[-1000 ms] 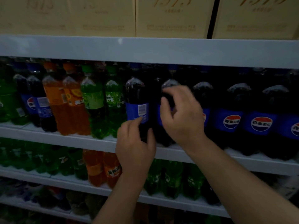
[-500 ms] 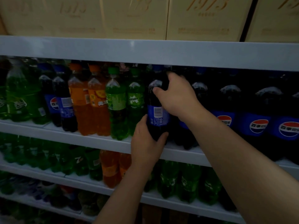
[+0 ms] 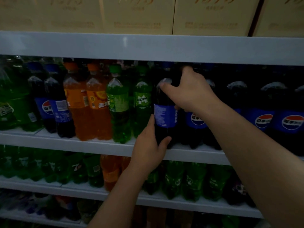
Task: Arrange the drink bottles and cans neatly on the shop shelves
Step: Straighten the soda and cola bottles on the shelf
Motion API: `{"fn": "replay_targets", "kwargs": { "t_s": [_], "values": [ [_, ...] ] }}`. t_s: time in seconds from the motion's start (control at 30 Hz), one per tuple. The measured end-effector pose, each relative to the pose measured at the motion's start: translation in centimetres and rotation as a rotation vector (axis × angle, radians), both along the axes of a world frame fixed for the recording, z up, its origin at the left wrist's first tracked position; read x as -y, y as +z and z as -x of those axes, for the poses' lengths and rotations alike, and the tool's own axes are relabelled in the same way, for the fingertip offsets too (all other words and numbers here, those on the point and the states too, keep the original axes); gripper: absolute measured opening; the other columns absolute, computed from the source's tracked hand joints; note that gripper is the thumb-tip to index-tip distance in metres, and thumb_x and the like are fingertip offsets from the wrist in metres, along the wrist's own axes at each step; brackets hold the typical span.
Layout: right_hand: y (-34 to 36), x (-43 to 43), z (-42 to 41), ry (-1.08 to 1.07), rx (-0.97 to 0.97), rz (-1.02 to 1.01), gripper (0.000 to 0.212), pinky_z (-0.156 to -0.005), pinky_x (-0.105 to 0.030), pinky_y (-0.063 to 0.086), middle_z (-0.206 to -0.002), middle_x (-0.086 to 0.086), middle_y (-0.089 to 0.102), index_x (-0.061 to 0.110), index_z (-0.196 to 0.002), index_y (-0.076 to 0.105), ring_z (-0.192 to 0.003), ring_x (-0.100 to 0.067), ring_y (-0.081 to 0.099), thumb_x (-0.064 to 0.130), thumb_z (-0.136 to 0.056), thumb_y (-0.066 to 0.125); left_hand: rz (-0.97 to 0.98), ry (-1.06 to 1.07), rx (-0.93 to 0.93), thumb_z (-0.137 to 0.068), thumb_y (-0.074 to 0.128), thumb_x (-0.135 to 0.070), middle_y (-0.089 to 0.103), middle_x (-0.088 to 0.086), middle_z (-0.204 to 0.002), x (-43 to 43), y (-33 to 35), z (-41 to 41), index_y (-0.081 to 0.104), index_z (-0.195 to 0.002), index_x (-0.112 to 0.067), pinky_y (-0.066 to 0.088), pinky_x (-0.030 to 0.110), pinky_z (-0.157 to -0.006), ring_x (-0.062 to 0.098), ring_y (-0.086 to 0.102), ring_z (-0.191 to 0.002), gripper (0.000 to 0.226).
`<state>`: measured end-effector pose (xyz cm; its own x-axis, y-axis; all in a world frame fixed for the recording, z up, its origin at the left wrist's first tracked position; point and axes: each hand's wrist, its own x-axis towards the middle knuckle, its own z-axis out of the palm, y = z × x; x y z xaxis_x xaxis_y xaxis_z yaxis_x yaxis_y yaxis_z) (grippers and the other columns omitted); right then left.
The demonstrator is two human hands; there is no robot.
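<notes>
A dark cola bottle (image 3: 165, 116) with a blue label stands upright on the middle shelf (image 3: 92, 145), its label's text side facing out. My left hand (image 3: 150, 145) grips its lower part from the left, thumb across the front. My right hand (image 3: 189, 91) holds its shoulder and neck from the right, fingers reaching behind it. To its left stand two green Mirinda bottles (image 3: 142, 102), to its right a row of cola bottles (image 3: 263, 119) with logos facing out.
Orange bottles (image 3: 87, 102), two small cola bottles (image 3: 56, 109) and green bottles (image 3: 14, 104) fill the shelf's left. Beige cartons (image 3: 139, 14) sit on the top shelf. A lower shelf (image 3: 164, 199) holds green and orange bottles.
My right hand shifted from the neighbouring cola bottle onto the top of the one my left hand holds. The bottle's barcode has given way to plain text on the label. The view drifted left.
</notes>
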<state>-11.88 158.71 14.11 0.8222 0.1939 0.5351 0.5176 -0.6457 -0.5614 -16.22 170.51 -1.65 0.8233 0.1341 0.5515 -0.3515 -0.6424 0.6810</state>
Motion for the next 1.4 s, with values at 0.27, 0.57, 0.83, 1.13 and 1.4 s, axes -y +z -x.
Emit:
{"fn": "replay_targets", "kwargs": {
  "t_s": [0.27, 0.57, 0.83, 1.13, 1.4],
  "values": [
    [0.7, -0.2, -0.1, -0.057, 0.049, 0.125, 0.052, -0.033, -0.013, 0.034, -0.071, 0.008, 0.058, 0.019, -0.084, 0.054, -0.050, -0.003, 0.054, 0.067, -0.069, 0.066, -0.162, 0.263, -0.116, -0.055, 0.058, -0.086, 0.029, -0.002, -0.130, 1.9, 1.0, 0.4, 0.007, -0.150, -0.022, 0.046, 0.036, -0.092, 0.017, 0.040, -0.119, 0.125],
    [0.8, -0.4, -0.3, -0.091, 0.069, 0.317, 0.061, -0.044, -0.024, 0.035, -0.082, 0.003, 0.061, 0.018, -0.098, 0.059, -0.061, -0.005, 0.050, 0.071, -0.069, 0.057, 0.098, 0.051, -0.013, -0.078, 0.074, -0.040, 0.037, -0.011, -0.141, -0.1, -0.5, 0.2, 0.019, -0.149, -0.032, 0.033, 0.022, -0.101, -0.006, 0.033, -0.120, 0.090],
    [1.7, -0.2, -0.2, 0.059, -0.106, 0.085, 0.038, -0.043, -0.027, 0.050, -0.064, -0.004, 0.069, 0.009, -0.085, 0.065, -0.042, -0.015, 0.062, 0.046, -0.075, 0.067, 0.004, 0.166, -0.009, -0.061, 0.062, -0.077, 0.030, -0.008, -0.130, 1.7, -0.3, 1.1, 0.016, -0.147, -0.036, 0.044, 0.029, -0.091, 0.008, 0.040, -0.115, 0.105],
    [1.3, 0.4, 0.5, -0.081, -0.005, 0.185, 0.053, -0.060, -0.033, 0.056, -0.082, -0.005, 0.064, 0.012, -0.096, 0.054, -0.059, -0.021, 0.066, 0.061, -0.077, 0.063, -0.034, 0.058, -0.044, -0.084, 0.069, -0.034, 0.049, -0.003, -0.140, 0.0, 0.1, 0.0, 0.024, -0.149, -0.024, 0.040, 0.024, -0.102, 0.011, 0.047, -0.124, 0.079],
    [0.8, 0.1, 0.5, -0.028, 0.034, 0.177, 0.042, -0.033, -0.017, 0.040, -0.055, -0.001, 0.064, 0.013, -0.078, 0.059, -0.037, -0.007, 0.057, 0.055, -0.082, 0.062, -0.166, 0.273, -0.050, -0.080, 0.061, -0.061, 0.037, 0.000, -0.132, 0.8, 0.2, 0.1, 0.023, -0.149, -0.017, 0.045, 0.029, -0.091, 0.017, 0.046, -0.117, 0.090]
  ]
}}
